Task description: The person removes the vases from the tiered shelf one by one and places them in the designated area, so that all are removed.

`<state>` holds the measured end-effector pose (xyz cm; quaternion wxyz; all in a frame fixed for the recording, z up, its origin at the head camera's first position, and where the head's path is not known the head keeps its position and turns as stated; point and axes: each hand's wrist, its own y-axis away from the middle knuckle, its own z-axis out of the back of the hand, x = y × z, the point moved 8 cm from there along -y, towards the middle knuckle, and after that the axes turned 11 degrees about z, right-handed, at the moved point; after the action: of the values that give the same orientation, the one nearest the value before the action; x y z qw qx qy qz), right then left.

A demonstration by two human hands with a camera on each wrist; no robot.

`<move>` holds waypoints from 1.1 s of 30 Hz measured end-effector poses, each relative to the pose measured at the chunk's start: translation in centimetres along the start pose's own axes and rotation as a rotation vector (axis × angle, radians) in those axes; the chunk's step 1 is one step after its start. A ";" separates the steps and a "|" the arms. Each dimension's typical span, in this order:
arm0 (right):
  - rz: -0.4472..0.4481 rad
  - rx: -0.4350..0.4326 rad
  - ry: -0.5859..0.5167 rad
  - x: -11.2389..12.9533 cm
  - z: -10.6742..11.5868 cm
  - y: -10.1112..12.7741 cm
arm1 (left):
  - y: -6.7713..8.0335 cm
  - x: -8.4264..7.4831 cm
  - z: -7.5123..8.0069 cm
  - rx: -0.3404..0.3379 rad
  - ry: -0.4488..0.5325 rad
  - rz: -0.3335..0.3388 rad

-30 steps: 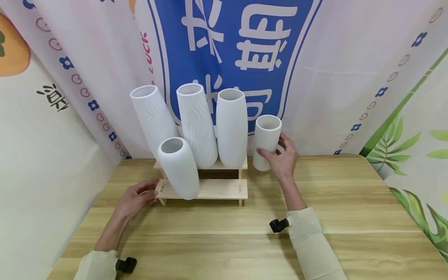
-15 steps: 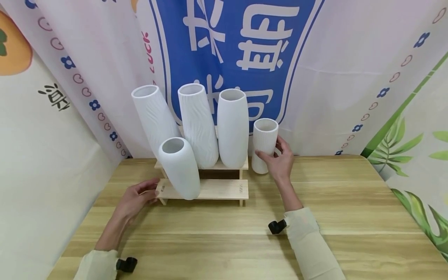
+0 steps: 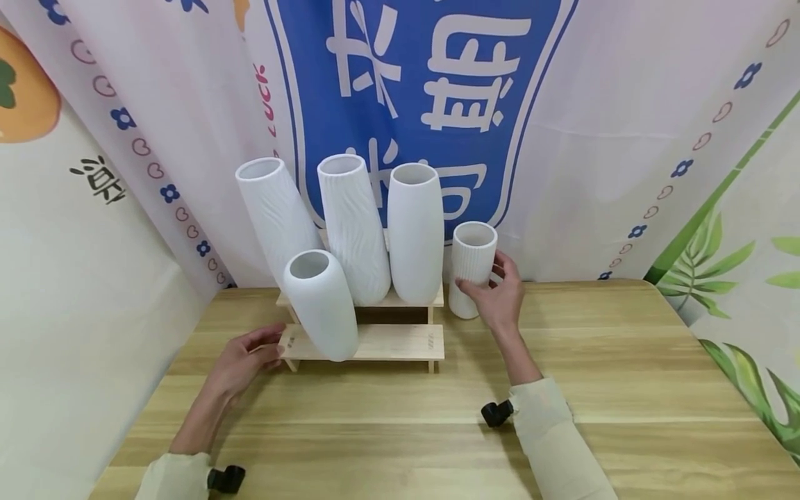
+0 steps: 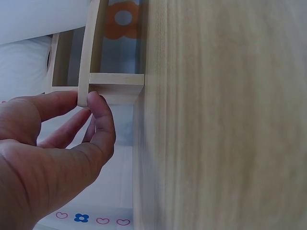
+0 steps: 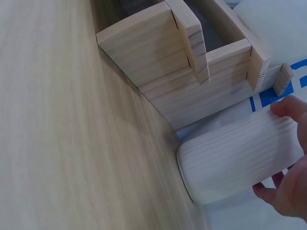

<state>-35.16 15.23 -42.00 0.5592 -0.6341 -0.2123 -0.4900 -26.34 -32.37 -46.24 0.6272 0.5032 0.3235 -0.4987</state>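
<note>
In the head view my right hand [image 3: 498,298] grips a small ribbed white vase [image 3: 473,260] from its right side, thumb across the front. The vase stands upright just right of a tiered wooden display stand [image 3: 400,340]. Its base is right at the tabletop in the right wrist view, where the ribbed wall [image 5: 240,153] shows between thumb and fingers. My left hand [image 3: 240,361] pinches the left end of the stand's lower tier; in the left wrist view the thumb and index finger close on the board's end [image 4: 84,91].
On the upper tier stand tall white vases: a wavy-patterned one [image 3: 278,215], a second wavy one [image 3: 353,229] and a smooth one [image 3: 415,236]. A rounded white vase [image 3: 321,305] is on the lower tier's left. A printed curtain [image 3: 575,173] hangs behind the wooden table [image 3: 400,430].
My right hand has shifted the ribbed vase slightly left and down, closer to the stand's right side. My left hand has kept its hold on the stand.
</note>
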 end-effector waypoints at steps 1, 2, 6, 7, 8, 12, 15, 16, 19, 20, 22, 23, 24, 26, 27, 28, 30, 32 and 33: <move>0.000 0.007 0.005 0.0 0.0 0.0 | 0.0 0.0 0.0 -0.001 0.002 0.002; -0.003 0.015 0.008 0.1 0.0 0.0 | -0.1 0.1 0.1 -0.002 0.006 0.004; -0.026 0.056 0.027 0.2 -0.1 0.0 | -0.2 0.1 0.1 -0.003 0.009 0.011; -0.032 0.068 0.032 0.3 -0.1 0.0 | -0.2 0.1 0.1 -0.002 0.009 0.011; -0.039 0.079 0.037 0.4 -0.1 -0.1 | -0.2 0.1 0.1 -0.002 0.008 0.010; -0.058 0.108 0.065 1.1 -0.1 -0.3 | -0.1 0.0 0.1 0.001 0.003 -0.001; -0.042 0.096 0.089 2.2 0.3 -0.4 | -0.1 -0.1 0.1 -0.001 -0.004 -0.007; -0.031 0.087 0.094 2.6 0.4 -0.4 | -0.1 -0.1 0.1 -0.002 -0.006 -0.007; 0.007 0.055 0.102 4.4 0.9 -0.4 | -0.2 -0.2 0.1 -0.004 -0.015 -0.013; 0.018 0.047 0.102 5.0 1.1 -0.4 | -0.2 -0.3 0.1 -0.006 -0.015 -0.014; 0.032 0.035 0.099 6.2 1.4 -0.4 | -0.2 -0.3 0.2 -0.008 -0.015 -0.012; 0.039 0.030 0.097 6.7 1.6 -0.3 | -0.2 -0.3 0.1 -0.006 -0.017 -0.013; 0.044 0.027 0.095 7.2 1.7 -0.2 | -0.2 -0.2 0.2 -0.008 -0.015 -0.010; 0.046 0.031 0.089 8.2 1.9 0.0 | -0.2 -0.2 0.2 -0.010 -0.011 -0.006; 0.047 0.033 0.085 8.7 2.0 0.1 | -0.1 -0.2 0.2 -0.007 -0.012 -0.007; 0.049 0.035 0.079 9.1 2.0 0.2 | -0.1 -0.2 0.2 -0.008 -0.009 -0.005; 0.055 0.044 0.056 10.1 2.0 0.5 | -0.1 -0.2 0.2 -0.007 -0.006 -0.004; 0.064 0.052 0.029 10.9 1.9 0.8 | -0.1 -0.2 0.2 -0.006 -0.005 -0.004; 0.069 0.055 0.015 11.2 1.8 1.0 | -0.1 -0.2 0.2 -0.003 -0.007 -0.007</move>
<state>-28.80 13.50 -32.66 0.5945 -0.6219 -0.1996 -0.4690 -26.53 -32.49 -46.04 0.6273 0.4996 0.3237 -0.5021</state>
